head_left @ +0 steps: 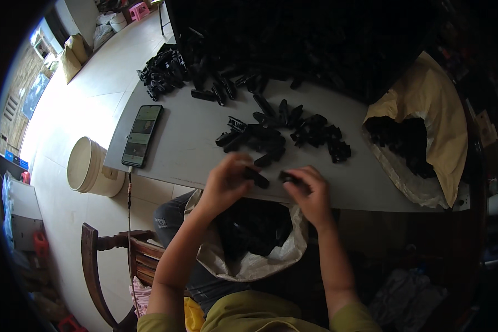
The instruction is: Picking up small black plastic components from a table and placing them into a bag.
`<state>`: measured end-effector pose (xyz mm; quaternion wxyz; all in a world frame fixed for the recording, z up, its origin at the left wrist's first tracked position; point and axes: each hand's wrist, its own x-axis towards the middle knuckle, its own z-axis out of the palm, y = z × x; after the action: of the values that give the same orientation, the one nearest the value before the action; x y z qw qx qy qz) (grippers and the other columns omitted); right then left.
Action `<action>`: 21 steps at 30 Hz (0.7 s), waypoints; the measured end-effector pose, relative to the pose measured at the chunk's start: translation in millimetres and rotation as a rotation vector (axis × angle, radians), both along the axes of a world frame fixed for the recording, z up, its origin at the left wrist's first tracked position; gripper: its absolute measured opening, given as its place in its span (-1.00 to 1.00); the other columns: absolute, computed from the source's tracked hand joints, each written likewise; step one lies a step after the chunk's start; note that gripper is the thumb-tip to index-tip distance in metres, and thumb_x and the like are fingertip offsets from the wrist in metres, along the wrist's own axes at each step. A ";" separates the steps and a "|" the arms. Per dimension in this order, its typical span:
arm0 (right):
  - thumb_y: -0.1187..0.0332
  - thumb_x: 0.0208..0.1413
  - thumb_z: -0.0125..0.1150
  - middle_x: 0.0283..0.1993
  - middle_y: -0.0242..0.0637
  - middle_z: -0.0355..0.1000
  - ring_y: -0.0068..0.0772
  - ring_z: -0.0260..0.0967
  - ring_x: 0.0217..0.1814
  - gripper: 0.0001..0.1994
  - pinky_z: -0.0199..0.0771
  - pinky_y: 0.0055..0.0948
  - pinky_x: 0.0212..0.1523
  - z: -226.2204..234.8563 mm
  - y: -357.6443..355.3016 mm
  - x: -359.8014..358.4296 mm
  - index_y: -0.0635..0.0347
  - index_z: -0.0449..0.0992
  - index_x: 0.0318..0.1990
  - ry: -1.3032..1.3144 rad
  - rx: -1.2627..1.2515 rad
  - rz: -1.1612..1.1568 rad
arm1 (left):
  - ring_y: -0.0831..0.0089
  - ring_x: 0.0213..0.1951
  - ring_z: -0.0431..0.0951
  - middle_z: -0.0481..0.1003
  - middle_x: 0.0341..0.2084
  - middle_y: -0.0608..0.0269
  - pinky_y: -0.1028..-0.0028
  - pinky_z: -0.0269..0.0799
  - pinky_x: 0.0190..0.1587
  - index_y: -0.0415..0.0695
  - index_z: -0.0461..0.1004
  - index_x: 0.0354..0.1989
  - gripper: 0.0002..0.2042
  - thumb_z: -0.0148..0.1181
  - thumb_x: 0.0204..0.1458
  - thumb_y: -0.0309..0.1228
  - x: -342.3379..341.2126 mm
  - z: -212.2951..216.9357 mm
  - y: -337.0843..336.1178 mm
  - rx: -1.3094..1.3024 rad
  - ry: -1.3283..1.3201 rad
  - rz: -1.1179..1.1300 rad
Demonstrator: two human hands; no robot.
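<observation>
Over the table's front edge, my left hand (pixel 227 182) is closed on a black elongated plastic part (pixel 256 177), its fingers slightly blurred. To its right, my right hand (pixel 310 193) pinches a smaller dark piece (pixel 286 177) between thumb and fingers. The two pieces are close but apart. Just beyond my hands lies a heap of black plastic parts (pixel 254 138), with another cluster of short black parts (pixel 315 130) to its right. Below my hands, a white woven sack (pixel 249 268) sits open on my lap, with black parts (pixel 254 227) inside.
A phone (pixel 142 135) with its screen lit lies on the grey table (pixel 177 144), a cable hanging from it. More black parts (pixel 163 72) are piled at the back left. A brown sack (pixel 448 116) holds dark pieces at right. A white bucket (pixel 91 166) and wooden chair (pixel 94 260) stand left.
</observation>
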<state>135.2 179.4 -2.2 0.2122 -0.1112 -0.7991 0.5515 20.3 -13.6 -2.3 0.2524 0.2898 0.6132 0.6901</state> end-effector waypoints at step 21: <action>0.46 -0.31 0.46 -0.34 -0.42 0.42 -0.40 0.29 -0.23 -0.65 0.38 -0.45 -0.28 -5.8 6.9 -4.5 0.16 0.63 -0.23 0.084 0.540 0.156 | 0.24 -0.22 0.56 0.51 -0.33 0.12 0.42 0.48 -0.17 -0.29 0.54 -0.39 -0.75 0.38 -0.33 -0.62 -3.9 1.9 3.2 -0.329 0.503 0.019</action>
<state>130.8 186.3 -8.1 0.2241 0.0341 -0.9136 0.3377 16.4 -10.3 -0.4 0.1295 0.4012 0.7627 0.4905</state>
